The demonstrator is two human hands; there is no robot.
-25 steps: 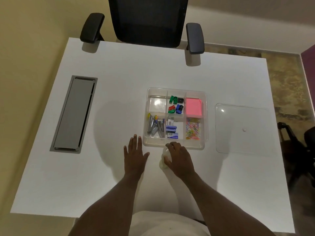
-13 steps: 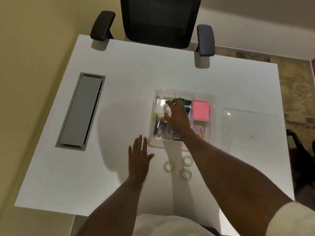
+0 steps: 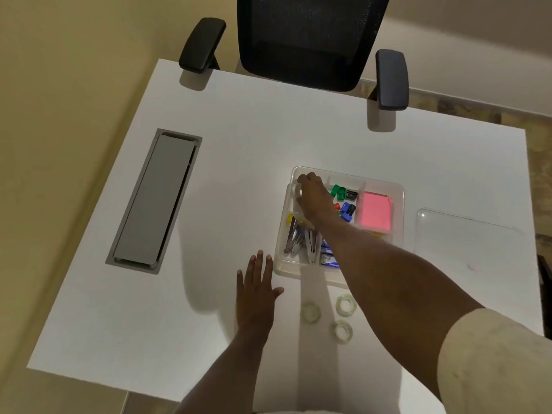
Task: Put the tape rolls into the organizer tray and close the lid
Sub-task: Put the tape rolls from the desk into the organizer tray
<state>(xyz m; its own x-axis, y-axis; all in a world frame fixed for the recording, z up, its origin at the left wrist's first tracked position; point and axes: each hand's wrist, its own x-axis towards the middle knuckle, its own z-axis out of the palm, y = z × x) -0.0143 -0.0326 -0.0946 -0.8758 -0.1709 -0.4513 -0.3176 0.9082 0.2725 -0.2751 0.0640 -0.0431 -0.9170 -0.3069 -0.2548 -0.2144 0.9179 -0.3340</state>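
The clear organizer tray (image 3: 346,174) sits on the white desk, right of centre. My right hand (image 3: 313,198) reaches into its far-left compartment, fingers curled down on a clear tape roll (image 3: 298,191) that shows only partly beside them. Three more clear tape rolls lie on the desk in front of the tray: one on the left (image 3: 310,312), one on the right (image 3: 346,304), one nearest me (image 3: 341,331). My left hand (image 3: 257,291) rests flat on the desk, fingers apart, left of the rolls. The clear lid (image 3: 466,243) lies flat to the right of the tray.
Other tray compartments hold coloured sharpeners (image 3: 343,201), a pink note pad (image 3: 376,210) and metal staplers (image 3: 298,237). A grey cable hatch (image 3: 155,201) is set into the desk at the left. A black office chair (image 3: 310,40) stands at the far edge.
My right hand lifted a tape roll from the desk, carried it over the tray and has now lowered it into the far-left compartment. The left hand stayed flat.
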